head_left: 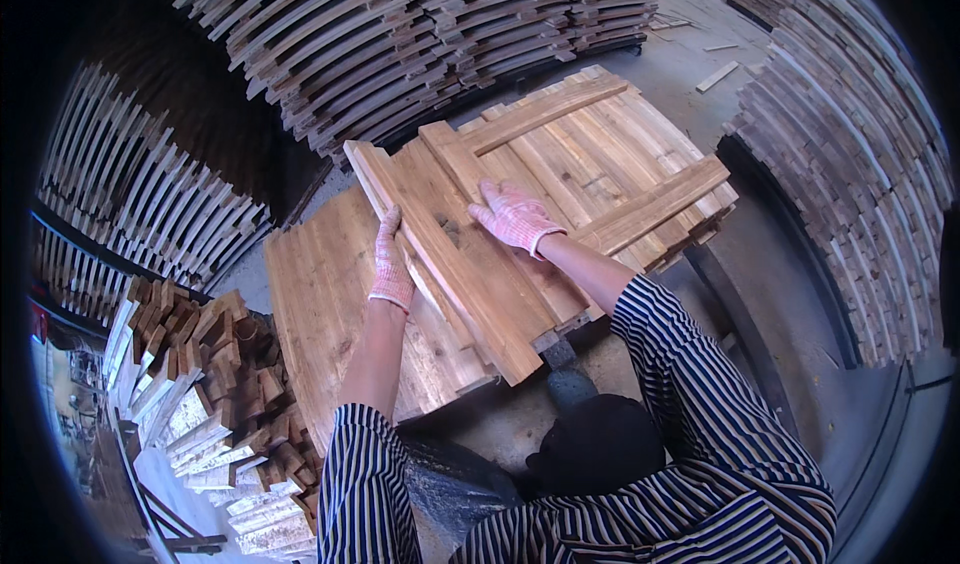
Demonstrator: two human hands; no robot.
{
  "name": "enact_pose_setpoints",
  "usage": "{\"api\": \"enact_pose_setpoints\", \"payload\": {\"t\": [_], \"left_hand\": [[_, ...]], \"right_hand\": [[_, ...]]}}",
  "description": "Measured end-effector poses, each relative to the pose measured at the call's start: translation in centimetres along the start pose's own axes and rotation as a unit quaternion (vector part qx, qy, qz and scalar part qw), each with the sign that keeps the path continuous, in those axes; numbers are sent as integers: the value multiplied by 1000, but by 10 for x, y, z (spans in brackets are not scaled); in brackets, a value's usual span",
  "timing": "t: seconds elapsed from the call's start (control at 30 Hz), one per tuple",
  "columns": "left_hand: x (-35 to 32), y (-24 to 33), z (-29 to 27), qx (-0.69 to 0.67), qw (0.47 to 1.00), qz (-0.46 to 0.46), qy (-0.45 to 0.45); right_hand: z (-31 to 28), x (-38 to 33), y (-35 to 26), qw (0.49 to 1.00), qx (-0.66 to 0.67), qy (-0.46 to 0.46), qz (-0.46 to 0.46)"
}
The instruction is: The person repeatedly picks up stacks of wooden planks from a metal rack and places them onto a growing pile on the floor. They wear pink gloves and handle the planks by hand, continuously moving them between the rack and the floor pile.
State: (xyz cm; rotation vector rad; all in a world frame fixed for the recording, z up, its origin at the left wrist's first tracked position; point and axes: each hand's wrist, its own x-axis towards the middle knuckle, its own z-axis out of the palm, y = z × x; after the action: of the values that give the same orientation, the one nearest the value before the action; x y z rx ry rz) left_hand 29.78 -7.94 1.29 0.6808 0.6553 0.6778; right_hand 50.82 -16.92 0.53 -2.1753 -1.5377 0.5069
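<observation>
Both hands wear pale pink knitted gloves. My left hand (391, 261) is at the left edge of a long, thick wooden plank (455, 274), its fingers closed against that edge. This plank lies slantwise over a wide layer of joined boards (335, 299). To its right, my right hand (515, 219) lies with fingers spread on the wood, near a raised crosspiece (455, 159). Beyond it extends a slatted wooden panel (590, 154) with crosspieces along its two sides. The underside of the plank is hidden.
Tall stacks of curved-looking slats (400, 44) rise behind the panels, with another stack (850, 164) at the right and one (150, 184) at the left. A heap of short wood offcuts (220, 384) sits at lower left. Loose strips (717, 76) lie on the far floor.
</observation>
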Motion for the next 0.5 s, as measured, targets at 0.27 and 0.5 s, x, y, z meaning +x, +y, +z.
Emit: {"api": "enact_pose_setpoints", "payload": {"t": [0.27,0.5], "left_hand": [[7,0,15,3,999,-23,-26],[13,-2,26,-18,1000,7,-5]], "right_hand": [[-17,6,22,996,-73,45,-17],[-34,-12,-36,993,19,-71,-95]]}}
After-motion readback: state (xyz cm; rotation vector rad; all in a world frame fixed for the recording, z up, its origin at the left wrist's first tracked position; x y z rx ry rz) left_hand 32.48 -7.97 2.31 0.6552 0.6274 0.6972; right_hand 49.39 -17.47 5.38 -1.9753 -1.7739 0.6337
